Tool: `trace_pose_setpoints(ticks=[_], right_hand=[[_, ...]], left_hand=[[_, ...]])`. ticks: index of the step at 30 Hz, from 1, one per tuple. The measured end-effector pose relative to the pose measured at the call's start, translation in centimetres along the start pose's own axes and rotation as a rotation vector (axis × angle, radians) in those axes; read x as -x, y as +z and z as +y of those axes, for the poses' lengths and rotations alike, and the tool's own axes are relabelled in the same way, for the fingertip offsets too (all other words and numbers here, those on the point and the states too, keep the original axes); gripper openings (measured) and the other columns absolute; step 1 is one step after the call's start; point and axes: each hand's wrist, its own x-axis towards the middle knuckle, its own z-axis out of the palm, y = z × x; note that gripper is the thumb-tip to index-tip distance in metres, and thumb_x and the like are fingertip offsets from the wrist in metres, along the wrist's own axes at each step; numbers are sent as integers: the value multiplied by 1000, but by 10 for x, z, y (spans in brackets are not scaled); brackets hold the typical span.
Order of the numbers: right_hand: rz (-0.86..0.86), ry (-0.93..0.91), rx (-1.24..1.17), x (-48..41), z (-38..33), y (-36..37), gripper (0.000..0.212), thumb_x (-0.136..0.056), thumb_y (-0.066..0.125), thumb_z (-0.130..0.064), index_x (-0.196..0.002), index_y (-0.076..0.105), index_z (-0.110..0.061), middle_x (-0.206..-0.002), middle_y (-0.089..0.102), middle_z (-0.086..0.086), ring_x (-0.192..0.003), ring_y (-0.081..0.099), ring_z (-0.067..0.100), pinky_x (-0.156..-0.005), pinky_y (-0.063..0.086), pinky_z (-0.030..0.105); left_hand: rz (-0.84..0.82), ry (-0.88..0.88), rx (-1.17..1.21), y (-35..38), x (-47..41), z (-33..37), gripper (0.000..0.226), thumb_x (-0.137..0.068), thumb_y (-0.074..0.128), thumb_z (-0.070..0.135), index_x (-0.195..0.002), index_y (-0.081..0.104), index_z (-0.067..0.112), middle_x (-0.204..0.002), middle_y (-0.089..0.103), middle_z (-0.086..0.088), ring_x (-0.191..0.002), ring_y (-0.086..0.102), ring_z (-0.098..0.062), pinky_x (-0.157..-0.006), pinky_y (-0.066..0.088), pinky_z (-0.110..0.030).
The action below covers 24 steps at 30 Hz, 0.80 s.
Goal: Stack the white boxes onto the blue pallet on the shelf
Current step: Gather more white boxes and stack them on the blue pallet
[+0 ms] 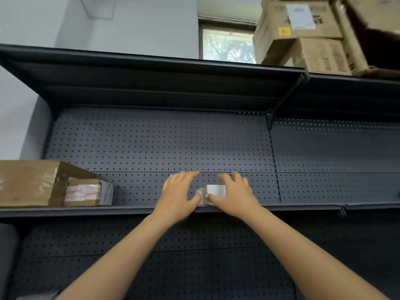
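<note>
dark shelf (138, 210): both hands (left (177, 194), right (234, 197)) flank white box (213, 191).

Single head-worn wide-angle view, tilted forward and slightly upward at dark perforated metal shelf (227, 207), close range; spread fingers (190, 174) mid-frame.

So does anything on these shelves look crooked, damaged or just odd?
Yes. The cardboard boxes on the top shelf sit tilted and crumpled rather than squarely stacked. On the left, a small taped box is tucked under the flap of a bigger brown box. No blue pallet shows under the white box.
</note>
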Motion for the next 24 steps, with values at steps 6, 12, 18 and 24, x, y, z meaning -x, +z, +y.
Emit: trace_pose_setpoints(ticks=[6,12,18,24], right_hand=[[-117,83,40,-13,1,14,90,-72,46,-83,-137,39,-21,-143,31,13,-129,35,36,-98,42,46],[-3,118,-54,-2,-5,7,76,-68,55,-70,-122,47,-17,-123,40,6,-113,45,31,-78,48,38],[178,108,-275,48,2,-11,67,-66,65,-58,-118,41,-23,-118,32,-3,-113,33,19,-80,41,33],[273,160,-366,108,6,6,85,-61,70,-44,-133,26,-36,-136,15,-5,-121,20,21,-90,42,37]], left_hand=[[15,-9,-35,4,-4,-14,56,-92,51,38,-144,31,31,-144,39,11,-139,28,-13,-118,15,-38],[33,-20,4,0,9,-8,54,-94,49,39,-144,32,31,-147,36,13,-139,25,-9,-116,12,-34],[70,11,202,-12,49,19,52,-91,56,33,-139,38,36,-138,37,25,-134,27,2,-115,25,-34],[30,-5,238,-18,101,44,53,-90,58,32,-138,39,37,-139,39,24,-135,26,2,-115,27,-37]])
